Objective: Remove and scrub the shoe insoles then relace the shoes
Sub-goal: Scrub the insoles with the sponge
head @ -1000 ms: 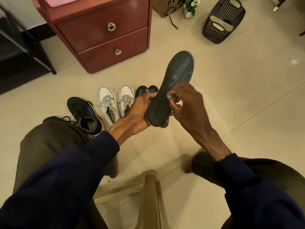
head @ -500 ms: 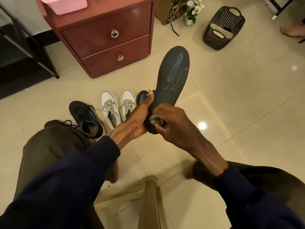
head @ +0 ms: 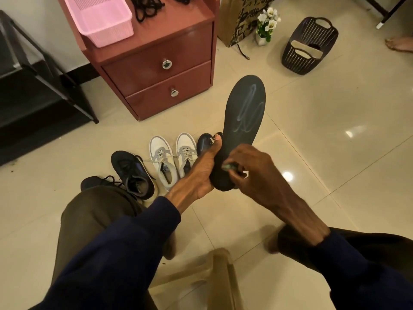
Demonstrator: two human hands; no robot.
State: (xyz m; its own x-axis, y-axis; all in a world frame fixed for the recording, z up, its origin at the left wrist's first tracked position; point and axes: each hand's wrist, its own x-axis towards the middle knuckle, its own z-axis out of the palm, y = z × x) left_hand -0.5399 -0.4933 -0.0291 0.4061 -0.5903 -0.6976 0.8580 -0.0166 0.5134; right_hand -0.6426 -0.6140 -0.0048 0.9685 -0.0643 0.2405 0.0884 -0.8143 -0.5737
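Observation:
A dark grey insole [head: 244,113] with pale wet streaks points up and away from me. My left hand [head: 201,168] grips its heel end from the left. My right hand [head: 248,168] presses a small greenish scrubber [head: 228,167] against the heel part of the insole. On the floor behind stand a pair of white and grey laced shoes [head: 172,159], a dark shoe [head: 131,173] with loose laces, and another dark shoe [head: 204,142] partly hidden by my left hand. Black laces [head: 147,6] lie on the cabinet top.
A red-brown two-drawer cabinet [head: 156,70] carries a pink basket [head: 100,19]. A dark basket [head: 309,49] with pale insoles stands at the back right, near a paper bag [head: 237,21] and a small flower pot [head: 267,24]. A beige stool [head: 221,280] is between my knees. A person's bare foot [head: 400,44] shows far right.
My right hand has slid down the insole from its middle to the heel end. The view has tilted up, so the cabinet top shows.

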